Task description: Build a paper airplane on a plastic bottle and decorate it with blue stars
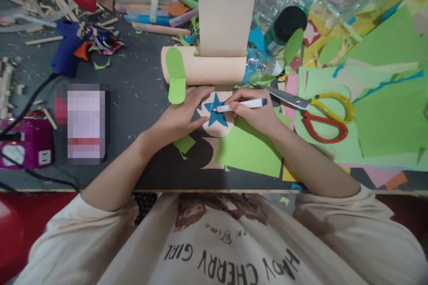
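The right hand [250,109] grips a white marker [249,103] between thumb and fingers, low near the tip, presumably for control; the tip meets the blue star [218,118], which lies between the two hands on a round-ended peach paper piece [217,131]. The left hand [179,116] lies spread, holding nothing, thumb and fingers parted around the piece's left side, a posture that appears to brace it against sliding. Directly beyond both hands rests a peach-wrapped bottle [217,71], apparently set back to free the working spot. Scissors [306,107] lie spread to the right hand's right, within easy reach (their blades point toward that hand). Green paper [254,149] lies nearer the body, partly beneath the right forearm.
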Tool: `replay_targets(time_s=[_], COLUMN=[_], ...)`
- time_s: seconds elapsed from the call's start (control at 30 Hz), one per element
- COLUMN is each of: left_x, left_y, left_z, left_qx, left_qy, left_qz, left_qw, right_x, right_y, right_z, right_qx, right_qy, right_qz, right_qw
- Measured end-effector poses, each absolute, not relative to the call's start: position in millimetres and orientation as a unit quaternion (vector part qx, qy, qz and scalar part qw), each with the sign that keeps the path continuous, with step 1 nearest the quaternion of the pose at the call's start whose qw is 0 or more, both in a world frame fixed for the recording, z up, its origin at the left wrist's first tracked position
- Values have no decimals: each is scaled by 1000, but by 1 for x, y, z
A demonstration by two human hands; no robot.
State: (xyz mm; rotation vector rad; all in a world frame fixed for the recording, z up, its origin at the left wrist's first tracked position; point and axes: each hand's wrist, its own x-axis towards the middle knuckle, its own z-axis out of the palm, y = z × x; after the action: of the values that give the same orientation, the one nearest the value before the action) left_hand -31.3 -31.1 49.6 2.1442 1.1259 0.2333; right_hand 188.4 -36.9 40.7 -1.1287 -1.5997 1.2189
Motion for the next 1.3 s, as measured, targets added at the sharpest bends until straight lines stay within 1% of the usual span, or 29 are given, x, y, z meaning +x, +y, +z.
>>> replay_targets(time_s=[0.23, 0.47, 0.77, 0.83, 0.97, 1.03, 1.07, 1.1, 1.2, 1.27, 1.3], left_x=[-30, -30, -32, -33, -34, -35, -35, -35, -36, -37, -37], left_y=[-31, -31, -31, -31, -31, -32, -32, -32, -32, -31, -30], left_z=[50, 51, 50, 50, 48, 48, 48, 48, 49, 49, 50], left_qx=[830, 828, 828, 830, 833, 834, 834, 832, 830, 831, 830], left_qy=[435, 433, 432, 429, 425, 420, 418, 418, 420, 423, 426], left_qz=[91, 91, 96, 99, 103, 111, 117, 122, 143, 164, 175], left_qw=[337, 345, 344, 343, 338, 339, 341, 343, 336, 323, 315], right_x=[186, 185, 191, 193, 196, 202, 206, 211, 228, 238, 241], right_y=[-38, -38, -35, -38, -43, -41, -38, -33, -14, -1, 5], right_z=[39, 41, 35, 34, 43, 54, 60, 66, 75, 73, 70], right_qx=[-472, -488, -462, -446, -398, -427, -445, -470, -508, -505, -508], right_qy=[-591, -580, -573, -584, -567, -552, -559, -587, -735, -787, -796], right_qz=[476, 486, 505, 480, 374, 311, 267, 229, 136, 129, 130], right_qw=[447, 435, 450, 479, 617, 645, 647, 619, 429, 331, 301])
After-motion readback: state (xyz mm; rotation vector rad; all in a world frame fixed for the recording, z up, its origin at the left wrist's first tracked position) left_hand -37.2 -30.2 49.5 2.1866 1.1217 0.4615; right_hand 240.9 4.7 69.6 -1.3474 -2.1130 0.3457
